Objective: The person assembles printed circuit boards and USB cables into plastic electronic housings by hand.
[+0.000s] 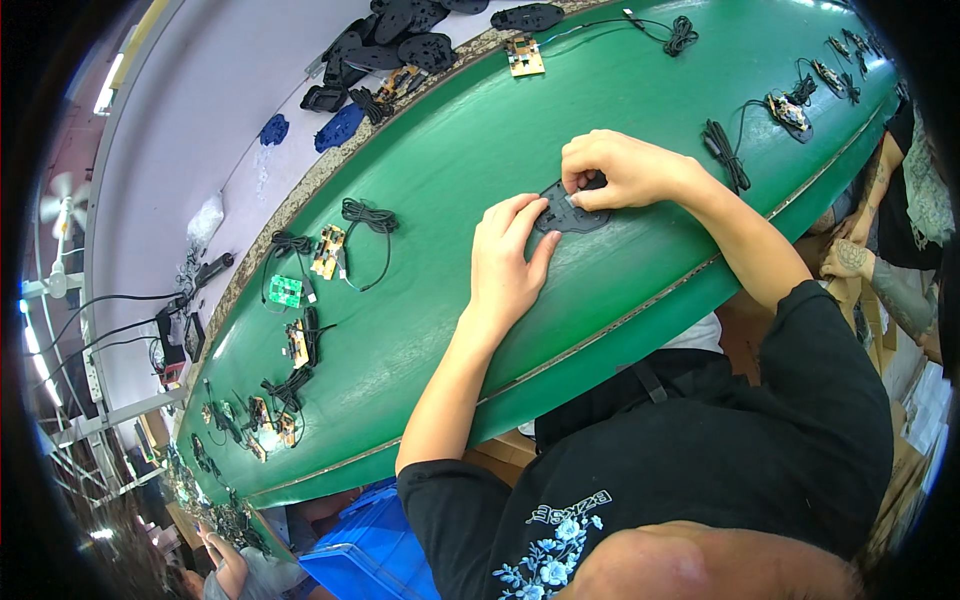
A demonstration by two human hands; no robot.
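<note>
On the green belt in front of me lies a flat black plastic shell (583,222) with a moulded inner side. My left hand (507,258) holds its left edge, thumb and fingers closed about the rim. Above the shell my right hand (625,172) is bent into a pinch, its fingertips down on the piece. A small pale bit shows by those fingertips, too small to name. My fingers hide part of the shell's upper side.
Circuit boards with coiled black cables (328,252) and a green board (286,291) lie to the left. Another board (524,57) sits at the far edge, near a pile of black shells (395,40). A blue crate (365,550) stands below the belt; other people sit at both ends.
</note>
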